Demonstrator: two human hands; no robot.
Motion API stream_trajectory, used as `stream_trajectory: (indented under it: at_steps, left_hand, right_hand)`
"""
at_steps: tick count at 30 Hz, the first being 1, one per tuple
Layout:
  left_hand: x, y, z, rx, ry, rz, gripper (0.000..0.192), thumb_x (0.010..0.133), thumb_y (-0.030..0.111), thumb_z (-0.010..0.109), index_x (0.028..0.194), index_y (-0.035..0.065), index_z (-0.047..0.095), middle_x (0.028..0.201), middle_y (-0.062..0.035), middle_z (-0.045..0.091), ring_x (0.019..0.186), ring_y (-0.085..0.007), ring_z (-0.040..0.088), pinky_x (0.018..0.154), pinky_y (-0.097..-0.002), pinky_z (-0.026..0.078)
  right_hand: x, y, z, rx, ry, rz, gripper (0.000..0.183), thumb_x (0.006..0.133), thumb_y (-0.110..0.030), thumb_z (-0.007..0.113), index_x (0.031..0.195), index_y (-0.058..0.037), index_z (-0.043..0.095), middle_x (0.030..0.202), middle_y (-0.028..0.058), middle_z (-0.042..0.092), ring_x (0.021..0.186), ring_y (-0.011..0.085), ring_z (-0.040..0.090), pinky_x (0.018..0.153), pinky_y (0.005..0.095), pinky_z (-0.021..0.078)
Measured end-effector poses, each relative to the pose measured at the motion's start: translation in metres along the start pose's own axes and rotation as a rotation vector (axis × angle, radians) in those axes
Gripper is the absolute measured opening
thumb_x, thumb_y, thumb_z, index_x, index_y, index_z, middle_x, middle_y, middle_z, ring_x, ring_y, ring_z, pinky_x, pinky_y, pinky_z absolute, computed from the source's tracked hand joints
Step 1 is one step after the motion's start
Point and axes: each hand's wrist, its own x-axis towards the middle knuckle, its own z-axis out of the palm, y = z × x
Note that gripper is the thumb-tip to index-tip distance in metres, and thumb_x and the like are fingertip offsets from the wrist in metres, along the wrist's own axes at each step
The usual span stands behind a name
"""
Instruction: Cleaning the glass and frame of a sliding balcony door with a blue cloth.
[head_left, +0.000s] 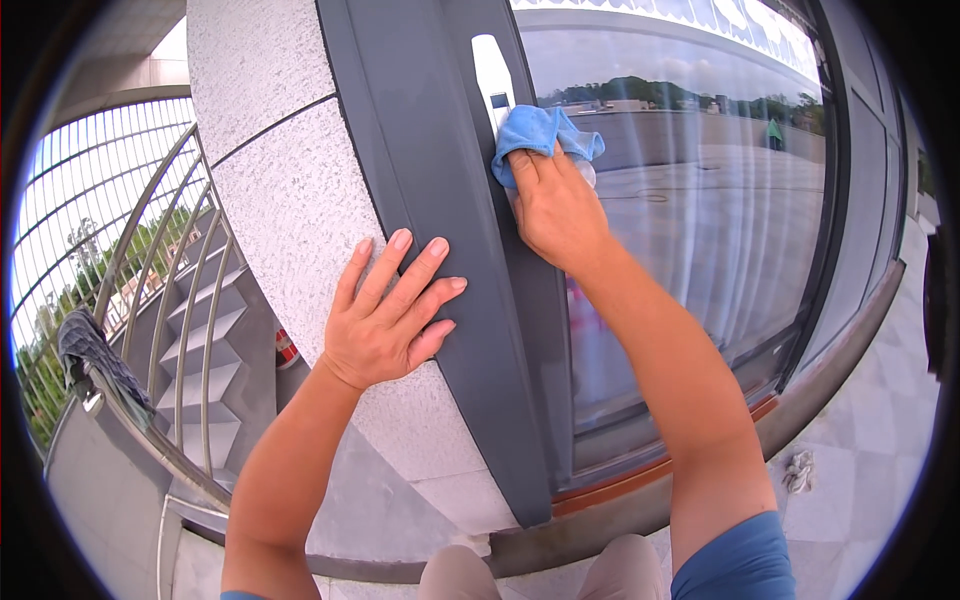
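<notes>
My right hand (559, 206) presses a blue microfibre cloth (529, 131) against the grey door frame, right at the lower end of a white door handle plate (489, 67). Part of that plate is hidden under the cloth. My left hand (386, 307) lies with spread fingers across the edge between the speckled stone wall (285, 202) and the dark grey metal frame (465, 322); it holds nothing. To the right of the frame is a glass pane (697, 225) with pale curtains behind it and reflections of hills and sky.
On the left, a metal stair railing (169, 277) runs beside grey steps (206, 375), with a dark cloth (97, 352) draped over its end. A red and white container (285, 349) stands behind the wall. A crumpled rag (799, 472) lies on the tiled floor (832, 517) at right.
</notes>
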Motion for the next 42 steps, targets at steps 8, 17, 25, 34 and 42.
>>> stream_trajectory:
  at_steps: [8,17,25,34,42]
  left_hand:
    - [-0.001,0.001,0.001,-0.017,-0.023,0.002,0.032,0.098,0.039,0.059,0.118,0.0210,0.076,0.149,-0.0049,0.060,0.146,-0.0317,0.045,0.125,-0.0480,0.029]
    - [-0.001,0.002,0.001,-0.013,-0.012,0.000,0.032,0.098,0.039,0.059,0.118,0.0215,0.076,0.150,-0.0039,0.059,0.146,-0.0310,0.045,0.125,-0.0476,0.029]
    - [-0.003,-0.001,0.000,-0.016,-0.009,-0.008,0.032,0.097,0.039,0.061,0.119,0.0217,0.076,0.150,-0.0033,0.059,0.146,-0.0302,0.045,0.125,-0.0473,0.029]
    - [-0.001,0.000,0.000,-0.019,-0.007,-0.004,0.032,0.096,0.040,0.062,0.120,0.0227,0.076,0.150,-0.0035,0.059,0.147,-0.0304,0.044,0.125,-0.0478,0.028]
    - [-0.003,0.001,0.000,-0.023,-0.007,-0.018,0.034,0.095,0.039,0.063,0.123,0.0238,0.074,0.152,-0.0014,0.057,0.147,-0.0288,0.045,0.125,-0.0490,0.029]
  right_hand:
    - [0.106,0.041,0.009,-0.087,0.024,-0.032,0.048,0.084,-0.001,0.060,0.131,0.0074,0.054,0.127,0.0262,0.060,0.123,0.0433,0.056,0.105,0.0470,0.0475]
    - [0.027,0.015,0.010,-0.166,0.111,-0.038,0.047,0.085,-0.002,0.059,0.131,0.0078,0.054,0.128,0.0276,0.061,0.125,0.0430,0.056,0.106,0.0466,0.0475]
    - [0.080,0.025,0.017,-0.093,0.155,-0.015,0.055,0.084,0.000,0.059,0.138,0.0074,0.050,0.131,0.0303,0.058,0.126,0.0484,0.054,0.105,0.0489,0.0486]
    - [0.066,0.017,0.008,-0.073,0.049,0.033,0.052,0.084,-0.001,0.059,0.135,0.0069,0.051,0.125,0.0284,0.061,0.121,0.0462,0.057,0.102,0.0485,0.0500]
    - [0.025,0.008,0.004,-0.010,0.025,0.070,0.055,0.086,-0.002,0.056,0.140,0.0044,0.049,0.135,0.0280,0.057,0.129,0.0475,0.052,0.107,0.0513,0.0454]
